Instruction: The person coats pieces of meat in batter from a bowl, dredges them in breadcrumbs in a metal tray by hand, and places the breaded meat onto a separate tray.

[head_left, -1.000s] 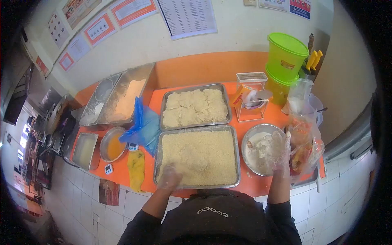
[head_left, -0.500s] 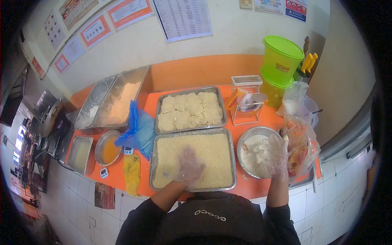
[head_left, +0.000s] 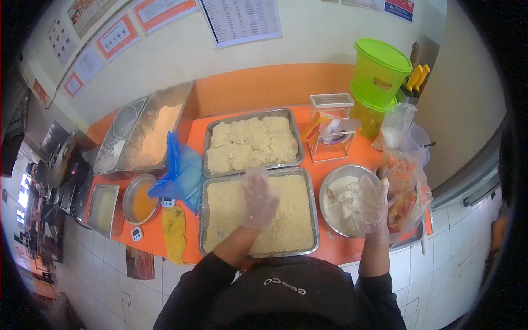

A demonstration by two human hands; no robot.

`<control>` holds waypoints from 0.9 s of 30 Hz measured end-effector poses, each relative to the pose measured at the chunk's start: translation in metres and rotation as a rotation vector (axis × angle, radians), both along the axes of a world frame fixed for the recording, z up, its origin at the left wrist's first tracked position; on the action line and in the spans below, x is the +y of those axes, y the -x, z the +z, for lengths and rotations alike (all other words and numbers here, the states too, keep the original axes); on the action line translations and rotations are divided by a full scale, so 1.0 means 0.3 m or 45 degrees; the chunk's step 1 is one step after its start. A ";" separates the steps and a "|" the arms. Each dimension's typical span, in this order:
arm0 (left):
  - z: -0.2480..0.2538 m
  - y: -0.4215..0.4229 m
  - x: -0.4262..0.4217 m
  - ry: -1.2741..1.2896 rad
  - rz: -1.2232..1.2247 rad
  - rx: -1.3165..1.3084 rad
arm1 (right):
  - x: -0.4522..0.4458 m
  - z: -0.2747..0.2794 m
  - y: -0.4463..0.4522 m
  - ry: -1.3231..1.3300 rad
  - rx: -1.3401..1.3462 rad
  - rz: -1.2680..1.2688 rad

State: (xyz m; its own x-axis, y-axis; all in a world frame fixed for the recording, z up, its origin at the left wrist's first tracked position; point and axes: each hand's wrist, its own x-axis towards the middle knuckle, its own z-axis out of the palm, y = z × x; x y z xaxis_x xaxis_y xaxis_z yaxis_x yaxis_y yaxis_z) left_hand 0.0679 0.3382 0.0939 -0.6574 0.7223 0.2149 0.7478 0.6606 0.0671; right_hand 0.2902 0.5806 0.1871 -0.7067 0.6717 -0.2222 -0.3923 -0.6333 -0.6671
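Note:
My left hand (head_left: 260, 201), in a clear plastic glove, is over a metal tray (head_left: 314, 220) spread with pale crumbs (head_left: 294, 220). Its fingers stretch towards the tray's far edge, and nothing shows in it. My right hand (head_left: 376, 208), also gloved, is at the right side of a steel bowl (head_left: 324, 220) with white flour (head_left: 340, 217) in it. Flour-coated pieces (head_left: 353, 197) lie beside that hand. White powder and the glove obscure its fingers, so whether they grip a piece is unclear. Behind the crumb tray is a second tray (head_left: 301, 159) of crumb-covered pieces (head_left: 250, 143).
Left of the trays are a blue plastic bag (head_left: 184, 176), a bowl of orange liquid (head_left: 144, 203), a yellow cloth (head_left: 174, 234) and a small timer (head_left: 137, 234). To the right are a plastic bag of reddish pieces (head_left: 404, 192), a white rack (head_left: 331, 99) and green tubs (head_left: 379, 69).
My left hand has moved forward over the crumbs towards the far edge of the tray. My right hand stays at the flour bowl. The whole view has shifted slightly.

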 end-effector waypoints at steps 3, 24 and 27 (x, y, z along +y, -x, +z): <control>-0.082 0.016 0.016 -0.053 0.023 -0.033 | -0.046 0.105 0.023 0.043 0.038 -0.082; 0.421 -0.292 0.099 -0.201 -1.083 -0.207 | -0.113 0.180 0.058 -2.585 -2.158 -0.005; 0.637 -0.450 0.172 0.115 -0.708 -1.032 | -0.088 0.099 0.064 -3.044 -3.373 -0.131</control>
